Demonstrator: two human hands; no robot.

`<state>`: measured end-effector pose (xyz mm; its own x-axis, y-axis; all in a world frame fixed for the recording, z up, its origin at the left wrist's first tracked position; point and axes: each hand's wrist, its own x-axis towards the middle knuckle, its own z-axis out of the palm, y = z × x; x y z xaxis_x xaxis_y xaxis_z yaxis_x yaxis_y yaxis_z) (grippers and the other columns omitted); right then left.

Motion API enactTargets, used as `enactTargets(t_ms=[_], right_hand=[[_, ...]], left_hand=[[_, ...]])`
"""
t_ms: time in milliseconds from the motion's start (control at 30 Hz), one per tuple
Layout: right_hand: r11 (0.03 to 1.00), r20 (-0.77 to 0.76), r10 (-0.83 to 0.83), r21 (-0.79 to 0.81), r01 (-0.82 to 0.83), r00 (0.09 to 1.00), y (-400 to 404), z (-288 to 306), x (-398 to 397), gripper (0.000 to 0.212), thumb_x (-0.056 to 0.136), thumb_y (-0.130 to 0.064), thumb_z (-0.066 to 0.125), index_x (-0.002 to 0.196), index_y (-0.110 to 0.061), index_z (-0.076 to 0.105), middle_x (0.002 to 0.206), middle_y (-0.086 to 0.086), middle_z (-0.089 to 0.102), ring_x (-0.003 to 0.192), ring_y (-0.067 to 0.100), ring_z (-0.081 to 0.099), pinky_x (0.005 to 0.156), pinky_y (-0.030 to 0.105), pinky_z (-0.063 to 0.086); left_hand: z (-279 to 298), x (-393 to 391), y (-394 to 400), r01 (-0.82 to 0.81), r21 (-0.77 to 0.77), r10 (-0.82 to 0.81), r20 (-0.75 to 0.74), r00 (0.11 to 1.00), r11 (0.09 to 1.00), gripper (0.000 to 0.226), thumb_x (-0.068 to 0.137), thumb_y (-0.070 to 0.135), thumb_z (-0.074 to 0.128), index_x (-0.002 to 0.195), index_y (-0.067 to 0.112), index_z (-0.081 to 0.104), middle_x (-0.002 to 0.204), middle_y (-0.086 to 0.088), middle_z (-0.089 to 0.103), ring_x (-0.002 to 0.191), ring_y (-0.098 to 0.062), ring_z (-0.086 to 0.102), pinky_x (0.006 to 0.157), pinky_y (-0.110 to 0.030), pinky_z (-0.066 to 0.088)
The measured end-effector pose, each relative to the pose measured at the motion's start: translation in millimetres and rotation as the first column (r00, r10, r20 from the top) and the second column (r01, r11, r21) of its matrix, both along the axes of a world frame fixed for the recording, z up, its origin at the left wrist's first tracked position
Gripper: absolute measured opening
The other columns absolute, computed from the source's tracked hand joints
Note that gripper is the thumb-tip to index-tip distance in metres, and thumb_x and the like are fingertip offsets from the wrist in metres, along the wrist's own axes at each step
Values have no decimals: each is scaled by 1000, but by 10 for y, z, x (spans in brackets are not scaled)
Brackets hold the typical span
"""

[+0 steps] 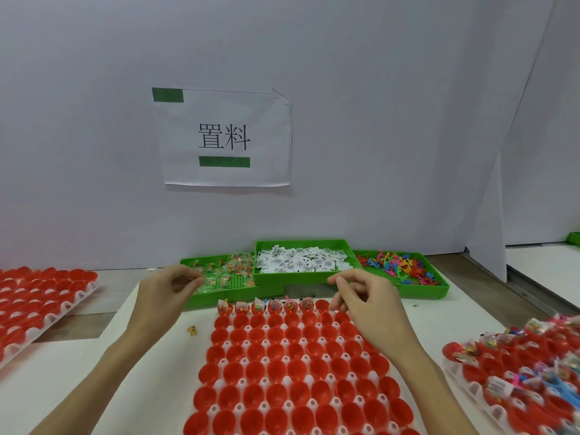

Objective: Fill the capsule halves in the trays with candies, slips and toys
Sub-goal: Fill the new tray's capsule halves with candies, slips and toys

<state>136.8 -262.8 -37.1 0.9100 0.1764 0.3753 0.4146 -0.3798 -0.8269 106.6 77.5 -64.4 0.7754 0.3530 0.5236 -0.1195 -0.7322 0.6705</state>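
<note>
The centre tray [238, 406] of red capsule halves [276, 368] lies in front of me. Several halves in its far row [266, 306] hold candy and slips; the rest are empty. My left hand [166, 287] hovers at the front of the green candy tray [219, 298], thumb and fingertips pinching what looks like a clear candy packet [201, 282]. My right hand [367, 299] hangs over the tray's far right corner, in front of the slip tray [295, 279]. Its fingers are loosely curled and nothing shows between them. A third green tray [420, 291] holds coloured toys [398, 265].
A tray of empty red halves [40, 302] lies at the left. A tray of filled halves [514, 368] sits at the right. One loose candy [192, 330] lies on the white mat left of the centre tray. A wall with a paper sign [224, 138] stands right behind the green trays.
</note>
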Motion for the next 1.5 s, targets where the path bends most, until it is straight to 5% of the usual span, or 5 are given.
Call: enactTargets(t_ms=[500,700,1033,1300,1500], right_hand=[[994,44,-8,-113,13,999,95,17,-39,17,101,-18,60,97,-29,74,73,-9,75,70,18,71,76,39,61],[945,90,-28,-322,56,996,333,152,426,16,100,-17,62,101,-27,75,86,-15,74,82,-5,65,72,9,45],[734,-44,-60,-679,14,997,707,155,1245,15,92,-20,75,103,-11,79,111,10,76,91,16,64,93,35,55],[650,-105,-91,-760,-21,990,830,163,1375,23,91,-18,76,108,-4,77,122,13,72,112,25,66,95,32,50],[670,-58,-73,-742,6,996,797,71,1442,15,91,-16,76,98,-3,78,111,13,75,95,20,67,81,29,50]], left_hand=[[-245,-891,-699,274,-410,-251,109,962,870,18,87,16,78,98,30,82,91,7,79,83,-13,75,80,-25,60],[-264,-895,-705,272,-392,-229,153,961,879,20,91,8,74,99,26,79,90,9,78,81,-14,74,75,-23,59],[-215,-909,-638,263,-415,-215,160,963,871,17,92,7,73,94,25,76,86,7,76,78,-17,74,74,-22,59],[-213,-901,-632,261,-387,-227,132,965,885,16,92,9,73,95,25,75,85,11,75,80,-16,73,75,-23,60],[-241,-906,-672,266,-388,-240,115,964,883,17,92,8,73,93,25,77,85,8,75,80,-17,73,75,-25,59]])
